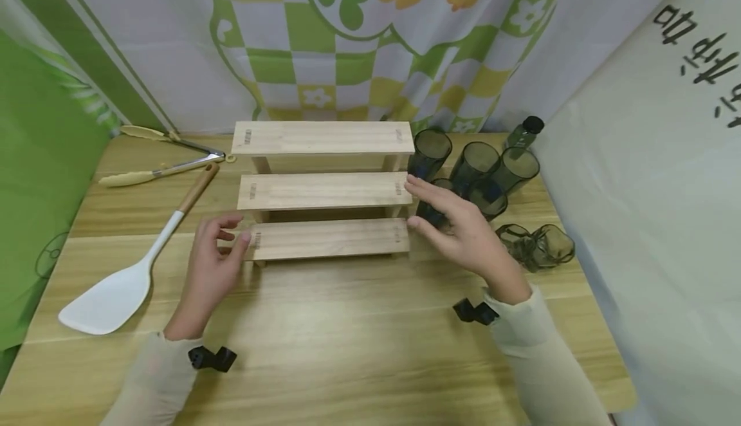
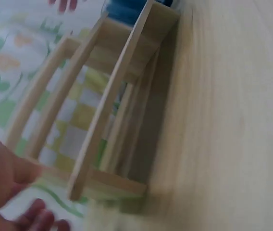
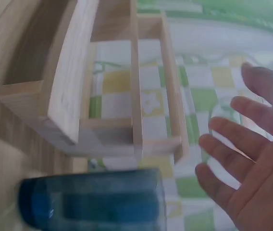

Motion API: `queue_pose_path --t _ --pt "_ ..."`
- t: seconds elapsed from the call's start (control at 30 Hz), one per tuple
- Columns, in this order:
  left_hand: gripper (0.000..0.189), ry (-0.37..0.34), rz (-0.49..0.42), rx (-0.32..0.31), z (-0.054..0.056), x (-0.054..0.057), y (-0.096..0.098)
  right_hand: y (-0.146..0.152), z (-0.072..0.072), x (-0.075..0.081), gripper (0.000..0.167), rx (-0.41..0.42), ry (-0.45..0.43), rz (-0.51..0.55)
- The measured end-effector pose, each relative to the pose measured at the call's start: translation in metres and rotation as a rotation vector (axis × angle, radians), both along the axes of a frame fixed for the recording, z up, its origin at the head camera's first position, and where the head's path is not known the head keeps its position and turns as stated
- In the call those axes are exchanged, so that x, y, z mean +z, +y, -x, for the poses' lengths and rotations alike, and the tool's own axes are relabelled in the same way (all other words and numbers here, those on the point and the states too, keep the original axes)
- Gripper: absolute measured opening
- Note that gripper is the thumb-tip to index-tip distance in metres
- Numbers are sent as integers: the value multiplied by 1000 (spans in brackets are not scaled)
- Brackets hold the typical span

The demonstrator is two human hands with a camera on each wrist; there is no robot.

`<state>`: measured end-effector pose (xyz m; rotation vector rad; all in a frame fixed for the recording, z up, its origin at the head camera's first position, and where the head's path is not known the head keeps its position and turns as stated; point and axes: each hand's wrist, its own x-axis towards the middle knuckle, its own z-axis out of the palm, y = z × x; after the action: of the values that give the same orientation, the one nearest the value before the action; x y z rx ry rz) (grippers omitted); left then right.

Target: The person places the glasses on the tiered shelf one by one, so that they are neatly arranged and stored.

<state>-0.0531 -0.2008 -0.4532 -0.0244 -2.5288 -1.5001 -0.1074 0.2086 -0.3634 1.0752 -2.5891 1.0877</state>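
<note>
- Your wooden shelf (image 1: 325,190) stands upright on the tabletop (image 1: 347,329), between your two hands.
- Your left hand (image 1: 213,271) is loosely bent, your right hand (image 1: 466,236) spread; neither grips anything (whether the left thumb touches wood is hard to tell).
- The shelf looks light, stiff and not slippery; both ends seem good to hold.
- The tabletop looks smooth and flat; dark cups (image 1: 475,163) crowd the right end, and a white spatula (image 1: 110,300) lies left.

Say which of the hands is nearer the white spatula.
Left. The left hand is beside the spatula, at the left end of the wooden shelf; the right hand is farther off, at the right end by dark glasses.
</note>
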Motion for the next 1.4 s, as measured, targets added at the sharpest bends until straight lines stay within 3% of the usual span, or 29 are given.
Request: queue_pose_path --t 0.1,0.2,0.37,0.47,0.57,0.67,0.8,0.97,1.2,1.3,1.4 --pt "46 -199 -121 -38 -1 -10 -6 14 -6 -7 51 -52 8 190" --pt "57 -321 -248 -85 0 -17 -13 28 -15 -12 40 -119 24 383" --pt "68 -369 -402 -98 2 -24 -23 57 -30 -24 30 -247 42 708" --pt "67 -372 -457 -107 1 -26 -25 74 -39 -35 30 -357 28 821" --pt "65 -376 -486 -115 -1 -27 -26 84 -52 -49 30 -517 0 812" --pt "64 -372 -506 -122 -2 -27 -26 84 -66 -61 30 -682 -14 715" --pt "64 -363 -515 -131 0 -27 -25 74 -77 -63 33 -811 -52 580" --pt "64 -378 -499 -143 0 -28 -23 64 -76 -56 32 -843 -60 553" --pt "63 -376 -474 -158 2 -31 -18 70 -72 -59 29 -869 -63 509" --pt "63 -377 -467 -159 3 -31 -17 73 -74 -64 32 -897 -73 453" --pt "63 -370 -474 -163 2 -30 -15 84 -70 -79 45 -876 -127 397"
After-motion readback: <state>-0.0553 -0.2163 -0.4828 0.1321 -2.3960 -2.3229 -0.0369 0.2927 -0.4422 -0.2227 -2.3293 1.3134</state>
